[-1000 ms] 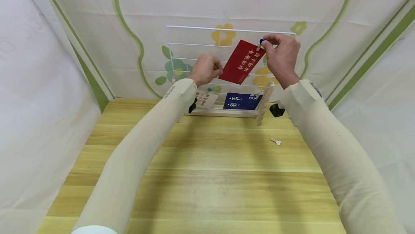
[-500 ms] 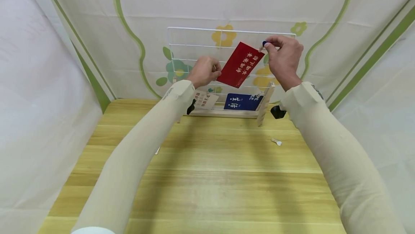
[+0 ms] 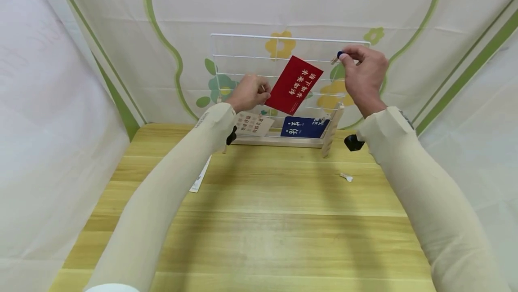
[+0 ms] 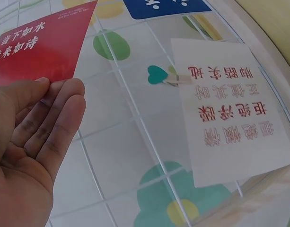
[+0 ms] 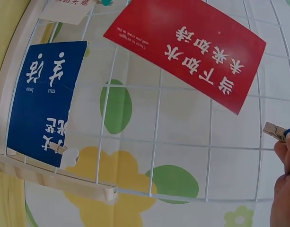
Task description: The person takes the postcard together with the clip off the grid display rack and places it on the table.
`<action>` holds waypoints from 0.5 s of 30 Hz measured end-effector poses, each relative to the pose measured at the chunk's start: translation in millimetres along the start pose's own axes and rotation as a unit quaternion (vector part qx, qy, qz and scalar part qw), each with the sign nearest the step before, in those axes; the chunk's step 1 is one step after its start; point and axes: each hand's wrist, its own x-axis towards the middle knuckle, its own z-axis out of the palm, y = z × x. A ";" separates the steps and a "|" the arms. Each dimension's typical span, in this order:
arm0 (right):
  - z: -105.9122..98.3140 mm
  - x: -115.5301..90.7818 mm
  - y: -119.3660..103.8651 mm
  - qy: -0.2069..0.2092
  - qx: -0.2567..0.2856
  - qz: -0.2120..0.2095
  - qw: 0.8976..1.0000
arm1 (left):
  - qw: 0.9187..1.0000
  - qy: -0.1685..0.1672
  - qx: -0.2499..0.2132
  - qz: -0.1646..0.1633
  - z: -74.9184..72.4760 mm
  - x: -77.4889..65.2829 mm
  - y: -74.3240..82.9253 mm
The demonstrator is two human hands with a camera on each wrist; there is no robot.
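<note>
In the head view my left hand [image 3: 248, 93] pinches a red card [image 3: 293, 85] with white characters by its lower left corner. The card is tilted, in front of a white wire grid rack [image 3: 243, 36]. My right hand [image 3: 364, 74] holds a small wooden clothespin [image 5: 276, 131] with a dark blue ornament between thumb and finger, apart from the card. Low on the grid hangs a dark blue card [image 5: 45, 104], held by a clip with a white ornament. Beside it is an off-white card [image 4: 230, 109] with a green heart clothespin [image 4: 159, 75] at its edge.
A clothespin with a white heart [image 3: 346, 177] lies on the wooden table [image 3: 259, 238]. Partly hidden by the left forearm is a white card [image 3: 200, 177]. The rack's wooden leg [image 3: 332, 130] stands right of the blue card. A patterned cloth hangs behind.
The clothespin has come away from the red card's corner as my right hand moved right. My left hand has shifted slightly left and down with the card.
</note>
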 end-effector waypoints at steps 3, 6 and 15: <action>-0.7 -0.8 2.3 -0.001 0.007 -0.001 1.000 | 1.000 -0.002 -0.013 -0.002 -2.4 -3.8 -8.6; -2.0 -1.9 5.3 0.001 0.012 -0.005 1.000 | 1.000 -0.005 -0.020 -0.008 -4.2 -7.6 -17.2; -7.9 -6.8 21.7 0.003 -0.006 0.004 1.000 | 1.000 -0.009 -0.022 -0.007 -9.0 -15.8 -32.0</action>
